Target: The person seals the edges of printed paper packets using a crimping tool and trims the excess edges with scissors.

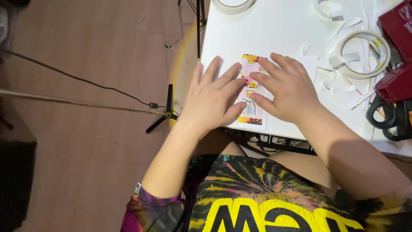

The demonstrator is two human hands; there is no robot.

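Note:
A small flat packet (pixel 250 89) wrapped in pink paper with colourful cartoon prints lies near the front edge of a white table (pixel 274 30). My left hand (pixel 212 101) lies flat over the packet's left side, fingers spread and pressing down. My right hand (pixel 285 88) presses on its right side, fingertips meeting the left hand's over the middle. Most of the packet is hidden under both hands. A sheet of white paper (pixel 311 64) lies under my right hand.
A roll of double-sided tape (pixel 364 54) with loose white backing strips (pixel 332 13) lies at the right. A dark red tape dispenser (pixel 397 56) and black-handled scissors (pixel 388 118) sit at the right edge. Another tape roll (pixel 234 5) is at the back. A tripod (pixel 165 111) and cable stand on the wooden floor at left.

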